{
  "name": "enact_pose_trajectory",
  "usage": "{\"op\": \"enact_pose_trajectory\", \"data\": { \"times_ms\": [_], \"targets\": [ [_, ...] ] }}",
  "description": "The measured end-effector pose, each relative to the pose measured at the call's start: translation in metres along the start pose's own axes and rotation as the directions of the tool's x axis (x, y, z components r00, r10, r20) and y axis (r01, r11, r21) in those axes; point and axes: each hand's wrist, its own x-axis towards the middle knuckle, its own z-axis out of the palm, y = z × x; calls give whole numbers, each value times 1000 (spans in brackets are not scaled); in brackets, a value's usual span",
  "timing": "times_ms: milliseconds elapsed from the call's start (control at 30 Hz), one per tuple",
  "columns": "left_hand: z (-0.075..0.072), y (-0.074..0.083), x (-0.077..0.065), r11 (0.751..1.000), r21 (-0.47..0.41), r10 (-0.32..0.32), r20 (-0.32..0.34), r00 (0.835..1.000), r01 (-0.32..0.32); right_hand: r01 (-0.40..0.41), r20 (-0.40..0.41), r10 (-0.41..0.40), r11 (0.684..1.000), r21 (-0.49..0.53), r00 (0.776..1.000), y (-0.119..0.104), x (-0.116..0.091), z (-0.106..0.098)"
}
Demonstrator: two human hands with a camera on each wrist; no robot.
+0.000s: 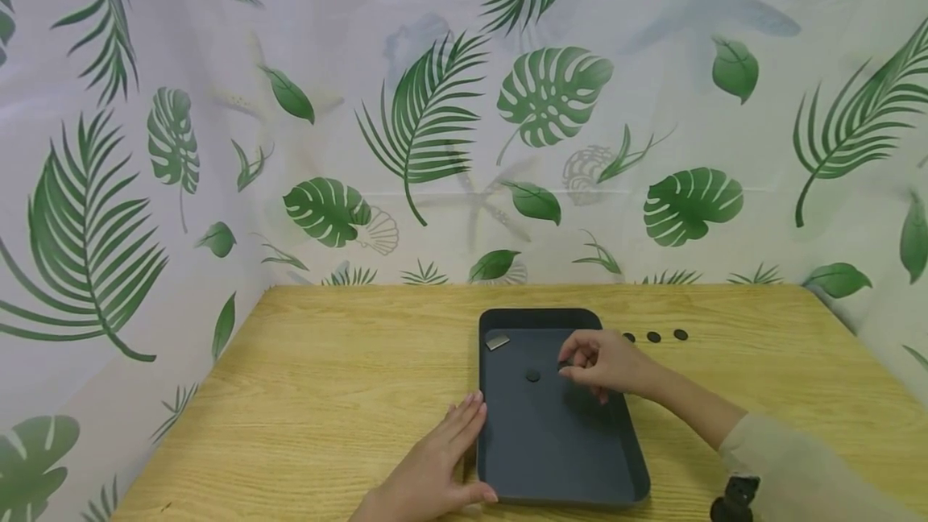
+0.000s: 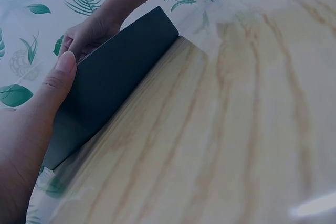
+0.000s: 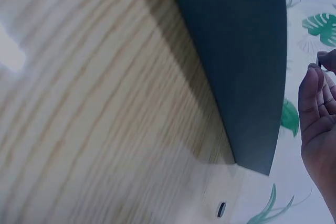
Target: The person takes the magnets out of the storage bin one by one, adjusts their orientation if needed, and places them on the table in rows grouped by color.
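A dark grey rectangular tray (image 1: 551,457) lies on the table. Along its left wall rests my left hand (image 1: 438,461), fingers straight against the side and thumb at the near left corner. Over the right half of the tray, my right hand (image 1: 605,362) pinches a small black disc (image 3: 318,62) between thumb and fingertips. Inside the tray, another black disc (image 1: 532,375) lies flat left of the right hand. A small silvery rectangular piece (image 1: 497,342) sits in the far left corner.
To the right of the tray, black discs (image 1: 654,337) lie in a row on the wooden table (image 1: 348,377), one partly hidden by the right hand. A leaf-patterned sheet (image 1: 449,248) hangs behind the table. A dark device (image 1: 735,499) is strapped at the right sleeve.
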Motion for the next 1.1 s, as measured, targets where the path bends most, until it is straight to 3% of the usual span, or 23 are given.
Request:
{"op": "enact_pose_trajectory", "data": {
  "times_ms": [733,1100],
  "targets": [
    [2,-1,1,998,57,38,-28,999,-36,-101,-110,96,994,-38,989,32,-21,-30],
    [3,-2,0,997,66,36,-20,999,-35,-210,-211,199,977,-28,957,56,-37,-43]
  ]
}}
